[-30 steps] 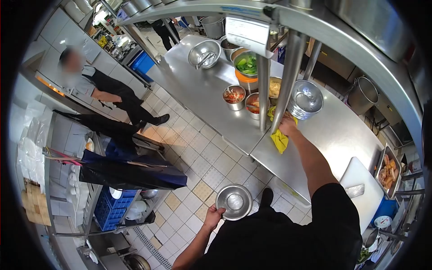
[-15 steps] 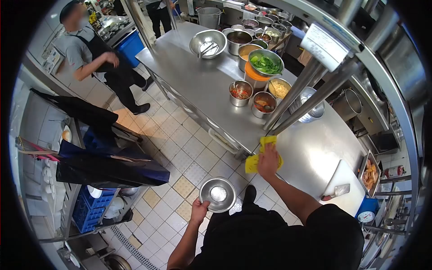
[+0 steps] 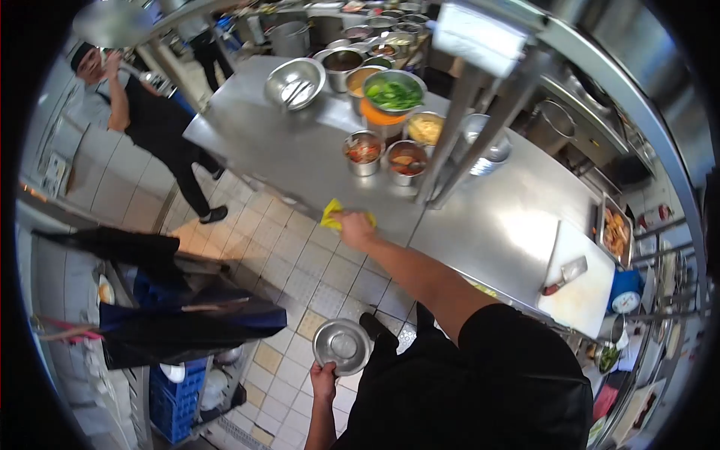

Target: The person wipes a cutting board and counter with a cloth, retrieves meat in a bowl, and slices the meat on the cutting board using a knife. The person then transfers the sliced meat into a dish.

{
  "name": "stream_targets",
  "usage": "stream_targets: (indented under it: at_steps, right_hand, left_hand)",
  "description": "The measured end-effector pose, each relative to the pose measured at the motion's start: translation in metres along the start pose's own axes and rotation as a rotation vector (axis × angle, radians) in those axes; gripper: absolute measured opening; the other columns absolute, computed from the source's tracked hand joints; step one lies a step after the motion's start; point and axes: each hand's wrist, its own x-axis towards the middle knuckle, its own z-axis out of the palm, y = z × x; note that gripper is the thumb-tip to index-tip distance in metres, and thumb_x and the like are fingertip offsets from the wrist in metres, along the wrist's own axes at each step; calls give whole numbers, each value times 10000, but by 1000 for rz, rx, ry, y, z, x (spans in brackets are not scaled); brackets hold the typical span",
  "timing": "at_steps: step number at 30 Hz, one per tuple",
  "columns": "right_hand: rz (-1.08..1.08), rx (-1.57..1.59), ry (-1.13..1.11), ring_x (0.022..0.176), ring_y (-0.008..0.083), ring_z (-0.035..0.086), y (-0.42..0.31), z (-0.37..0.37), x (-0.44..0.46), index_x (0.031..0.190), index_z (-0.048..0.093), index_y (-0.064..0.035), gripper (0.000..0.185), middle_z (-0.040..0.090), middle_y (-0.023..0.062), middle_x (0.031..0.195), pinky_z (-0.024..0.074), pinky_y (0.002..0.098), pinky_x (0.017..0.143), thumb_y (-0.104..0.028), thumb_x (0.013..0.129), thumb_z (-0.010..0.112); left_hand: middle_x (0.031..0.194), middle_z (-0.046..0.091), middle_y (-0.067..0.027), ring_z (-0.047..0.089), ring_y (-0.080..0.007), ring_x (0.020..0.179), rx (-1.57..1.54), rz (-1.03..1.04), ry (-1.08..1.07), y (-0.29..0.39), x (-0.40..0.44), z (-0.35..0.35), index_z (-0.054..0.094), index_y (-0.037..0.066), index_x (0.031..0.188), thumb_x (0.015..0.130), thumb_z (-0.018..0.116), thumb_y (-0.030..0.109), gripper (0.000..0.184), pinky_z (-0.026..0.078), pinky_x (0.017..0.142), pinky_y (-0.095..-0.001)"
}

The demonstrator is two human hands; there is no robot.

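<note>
Cloth, bright yellow, is bunched in the grip of the right hand at the tabletop edge; the left hand pinches a metal bowl by its rim.

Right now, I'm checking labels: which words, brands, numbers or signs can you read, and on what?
No text is readable.
White sheet on the overhead rail: too blurred.
Scale dial: markings too small.
Red-and-white item, far right: too small and blurred.
</note>
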Motion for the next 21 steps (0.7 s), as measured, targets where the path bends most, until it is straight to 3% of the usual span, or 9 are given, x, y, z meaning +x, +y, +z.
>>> stream_targets:
  at_steps: [2, 4, 6, 9, 14, 16, 18, 20, 21]
  right_hand:
    - [73, 241, -10, 875, 344, 629, -14, -24, -35, 1185, 585, -117, 475, 643, 189, 976, 505, 413, 797, -48, 716, 580]
    - [-43, 234, 122, 866, 333, 630, 13, -23, -72, 1116, 612, -70, 393, 651, 177, 953, 502, 397, 780, -90, 723, 617]
    - [0, 402, 17, 814, 288, 648, 43, -61, -118, 1042, 634, -46, 318, 663, 163, 897, 501, 374, 749, -146, 741, 648]
    - [303, 549, -68, 789, 165, 630, 118, -134, -188, 976, 653, -53, 266, 672, 80, 859, 497, 312, 732, -220, 774, 695]
    - [479, 848, 638, 676, 152, 629, 228, -268, -268, 949, 626, 29, 168, 664, 82, 784, 507, 284, 614, -96, 837, 615]
    - [595, 267, 1048, 658, 230, 643, 271, -293, -278, 966, 605, 56, 254, 664, 128, 757, 503, 323, 606, -164, 837, 608]
    - [769, 1, 1088, 820, 329, 643, 318, -284, -275, 1094, 547, 60, 379, 650, 205, 922, 508, 359, 718, -212, 835, 600]
    - [617, -180, 992, 1078, 394, 534, 428, -207, -261, 1238, 443, 48, 553, 556, 247, 1161, 415, 427, 930, -323, 849, 569]
    - [806, -387, 575, 1236, 390, 392, 388, -206, -256, 1328, 342, 31, 678, 438, 239, 1314, 259, 475, 1052, -424, 859, 524]
  left_hand:
    - [804, 630, -20, 580, -114, 682, 5, -61, 46, 1, 3, -2, 607, 47, 881, 735, 557, 2, 160, 471, 619, -252]
    - [733, 606, -9, 549, -99, 599, 39, -56, 16, 9, 11, 8, 594, 65, 841, 728, 569, 11, 127, 450, 548, -239]
    - [663, 564, 14, 489, -75, 514, 69, -5, -38, 16, 21, 21, 573, 86, 794, 726, 568, 6, 105, 406, 477, -223]
    - [634, 537, 26, 445, -63, 474, 122, 26, -97, 27, 40, 62, 560, 100, 775, 732, 568, 8, 101, 375, 448, -216]
    - [731, 601, 13, 523, -77, 582, 218, 56, -262, 31, 59, 140, 600, 65, 866, 750, 548, -6, 145, 425, 534, -230]
    - [757, 616, -3, 550, -93, 617, 221, 38, -300, 31, 59, 171, 603, 57, 889, 754, 542, -16, 165, 449, 558, -248]
    - [810, 644, -34, 604, -126, 686, 263, -9, -386, 32, 54, 194, 608, 41, 936, 761, 530, -34, 205, 498, 607, -283]
    - [822, 648, -34, 604, -124, 684, 216, -37, -337, 36, 32, 212, 608, 39, 941, 768, 542, -31, 198, 501, 609, -286]
    - [825, 649, -32, 603, -122, 680, 221, -46, -318, 39, 21, 217, 609, 42, 943, 772, 548, -26, 194, 499, 608, -282]
